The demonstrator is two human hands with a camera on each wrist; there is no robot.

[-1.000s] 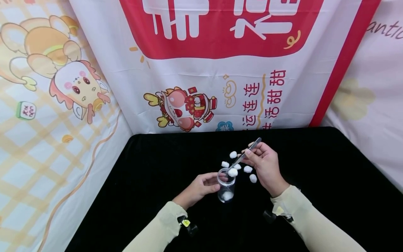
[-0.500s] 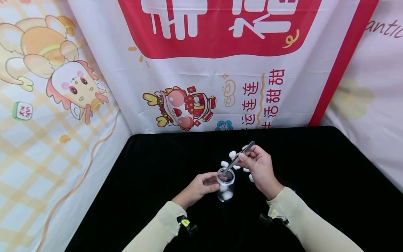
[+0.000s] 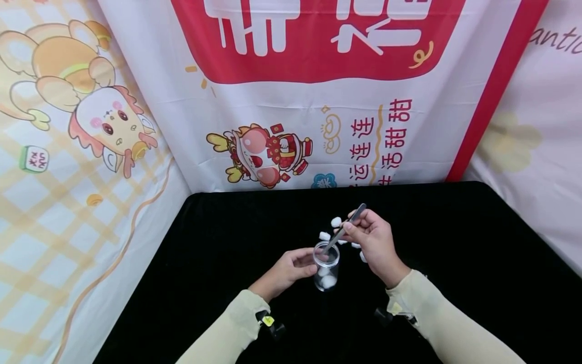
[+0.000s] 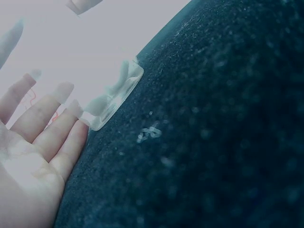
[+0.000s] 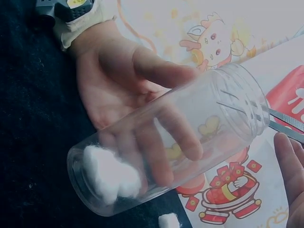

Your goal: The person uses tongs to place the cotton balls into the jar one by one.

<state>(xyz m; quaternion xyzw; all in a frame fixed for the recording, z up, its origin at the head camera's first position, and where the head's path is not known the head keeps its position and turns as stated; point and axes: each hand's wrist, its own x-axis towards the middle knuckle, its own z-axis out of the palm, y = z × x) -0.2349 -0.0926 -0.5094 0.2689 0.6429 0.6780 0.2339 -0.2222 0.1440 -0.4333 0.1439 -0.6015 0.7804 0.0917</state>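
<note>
1. One left hand [image 3: 286, 273], lower middle of the frame, loosely clasps the clear, unlabelled jar [image 3: 327, 268]; best kept steady.
2. Cotton balls [image 3: 328, 281] sit at the jar's bottom.
3. Just right, the right hand [image 3: 375, 242] pinches tweezers [image 3: 336, 236], their empty tips inside the mouth; better kept off the rim.
4. Banner lettering [image 3: 400, 110], right of centre, reads "连连" and "甜甜".
5. Cloth lettering [image 3: 555, 40], upper right: "antic".

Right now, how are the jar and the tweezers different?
The jar is clear, but the tweezers are grey. The jar is wide and round; the tweezers are long and thin. The jar stands upright, while the tweezers slant, tips inside its mouth. The jar has cotton inside; the tweezers' tips are apart with nothing between. Both have a hand at them: left hand, jar; right hand, tweezers.
</note>
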